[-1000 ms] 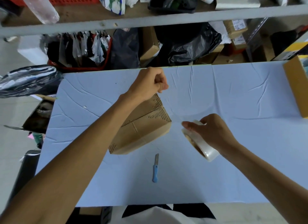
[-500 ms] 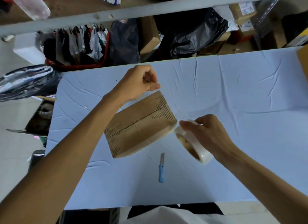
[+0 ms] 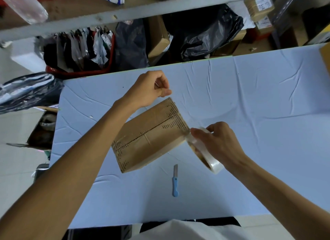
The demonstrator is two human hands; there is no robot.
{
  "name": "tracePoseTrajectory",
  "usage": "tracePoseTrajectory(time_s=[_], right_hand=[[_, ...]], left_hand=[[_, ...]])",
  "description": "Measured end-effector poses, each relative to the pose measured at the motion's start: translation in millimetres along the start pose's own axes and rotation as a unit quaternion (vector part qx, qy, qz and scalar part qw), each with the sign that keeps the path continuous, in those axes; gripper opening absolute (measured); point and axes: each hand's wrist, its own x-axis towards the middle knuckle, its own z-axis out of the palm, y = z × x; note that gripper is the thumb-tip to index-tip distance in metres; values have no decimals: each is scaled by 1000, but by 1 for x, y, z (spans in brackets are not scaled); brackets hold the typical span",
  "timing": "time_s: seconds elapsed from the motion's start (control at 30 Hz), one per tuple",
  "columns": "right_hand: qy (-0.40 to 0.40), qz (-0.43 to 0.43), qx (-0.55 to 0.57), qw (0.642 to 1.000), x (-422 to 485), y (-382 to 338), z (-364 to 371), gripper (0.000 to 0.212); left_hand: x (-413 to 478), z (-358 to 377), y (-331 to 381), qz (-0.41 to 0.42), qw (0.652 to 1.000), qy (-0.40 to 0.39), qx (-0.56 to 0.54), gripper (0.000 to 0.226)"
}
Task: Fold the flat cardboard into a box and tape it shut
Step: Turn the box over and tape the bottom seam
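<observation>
The brown cardboard box (image 3: 150, 138) lies folded up on the table (image 3: 250, 114), turned askew to its edges. Its top flaps are closed and meet in a dark seam along its length, with rows of dark print at both ends. The roll of clear tape (image 3: 212, 165) stands tilted on edge, gripped in the right hand (image 3: 219, 141), touching the box's right corner.

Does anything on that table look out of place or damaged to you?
Mostly no. The cardboard box looks creased and reused, lying askew on the table. The small blue knife lies loose in front of it, its blade seemingly out.
</observation>
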Motion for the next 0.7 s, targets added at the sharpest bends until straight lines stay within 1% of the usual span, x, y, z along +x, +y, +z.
tracePoseTrajectory(time_s=[0.13, 0.53, 0.57, 0.63, 0.67, 0.7], right_hand=[[6, 4, -4, 1000, 4, 3, 3, 38], [-5, 4, 1, 1000, 7, 3, 6, 40], [-7, 4, 1, 1000, 6, 2, 6, 40], [-16, 4, 7, 1000, 5, 1, 7, 41], [-18, 5, 9, 1000, 5, 1, 7, 41], [-16, 7, 8, 1000, 5, 0, 7, 42]], left_hand=[[0, 3, -2, 1, 1000, -2, 4, 16], [-5, 11, -4, 15, 1000, 21, -15, 16], [-6, 11, -4, 14, 999, 22, -21, 21], [-8, 10, -4, 2, 999, 12, -34, 50], [-9, 10, -4, -1, 999, 7, -32, 61], [-9, 11, -4, 0, 1000, 8, -27, 67]])
